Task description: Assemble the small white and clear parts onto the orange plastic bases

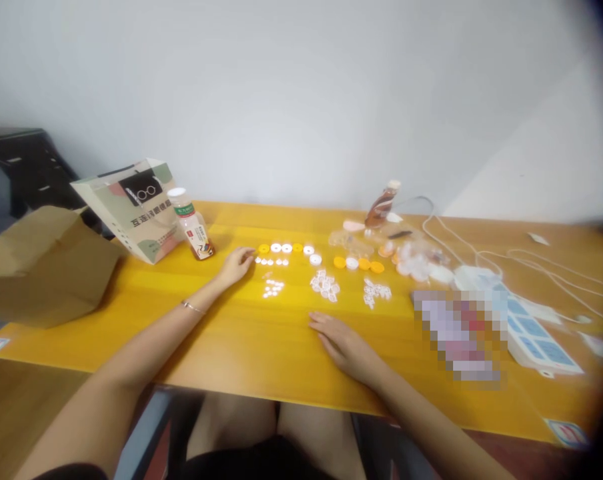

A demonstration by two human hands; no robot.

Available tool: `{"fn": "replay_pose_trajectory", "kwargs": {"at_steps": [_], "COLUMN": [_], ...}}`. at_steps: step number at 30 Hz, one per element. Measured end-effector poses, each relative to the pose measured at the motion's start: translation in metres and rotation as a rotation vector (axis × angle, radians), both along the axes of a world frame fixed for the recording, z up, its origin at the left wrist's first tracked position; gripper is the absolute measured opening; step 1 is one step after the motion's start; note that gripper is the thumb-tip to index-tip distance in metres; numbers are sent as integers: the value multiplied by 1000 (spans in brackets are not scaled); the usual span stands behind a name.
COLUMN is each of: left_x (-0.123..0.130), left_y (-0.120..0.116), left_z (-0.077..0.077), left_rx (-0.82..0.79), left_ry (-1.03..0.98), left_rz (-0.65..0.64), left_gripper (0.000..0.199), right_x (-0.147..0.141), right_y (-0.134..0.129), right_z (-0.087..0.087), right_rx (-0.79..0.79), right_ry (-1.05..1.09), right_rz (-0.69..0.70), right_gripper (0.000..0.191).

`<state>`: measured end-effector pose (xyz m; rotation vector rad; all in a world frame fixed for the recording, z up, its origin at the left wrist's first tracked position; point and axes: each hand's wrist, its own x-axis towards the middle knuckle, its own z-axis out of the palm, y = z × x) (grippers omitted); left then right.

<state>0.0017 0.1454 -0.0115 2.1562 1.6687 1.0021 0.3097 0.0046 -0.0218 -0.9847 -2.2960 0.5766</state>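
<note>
My left hand (237, 265) rests on the yellow table with its fingers drawn together, at the left end of a row of small white pieces (270, 263). What its fingertips hold, if anything, is too small to make out. Just behind that row runs a line of yellow and white round discs (287, 249). My right hand (345, 341) lies flat on the table, fingers stretched out and holding nothing. Beyond it is a pile of white pieces (325, 285). Another white pile (376, 291) lies to the right, and small white bits (273, 288) to the left.
On the left stand a paper gift bag (149, 220), a bottle (194, 230) and a brown paper bag (46, 267). More discs (364, 264), a second bottle (381, 207), clear plastic packs (416, 260), a power strip (526, 327) and cables (461, 240) occupy the right.
</note>
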Motion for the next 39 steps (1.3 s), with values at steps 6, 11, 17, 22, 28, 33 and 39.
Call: {"fn": "replay_pose_trajectory", "kwargs": {"at_steps": [6,11,17,22,28,33,39], "left_x": [-1,1,34,74,87,83,85], "left_y": [15,8,-27,-75,-97,-95,-103], "left_z": [-11,-4,20,24,8,0,3], "left_rx": [-21,27,167,98,20,45,18], "left_ry": [3,-42,-159,49,191,156,65], "left_rz": [-8,24,-132,-494,-596,-562,-547], "left_gripper": [22,22,23,21,20,20,22], "right_x": [1,0,-1,-1,-2,-2,-1], "right_y": [0,0,1,1,1,2,2], "right_z": [0,2,3,1,-1,-3,-3], "right_rx": [-3,2,25,57,82,93,93], "right_ry": [-30,-41,-51,-62,-77,-63,-64], "right_rz": [-2,2,4,10,-3,-10,-7], "right_gripper": [36,34,32,32,31,30,31]}}
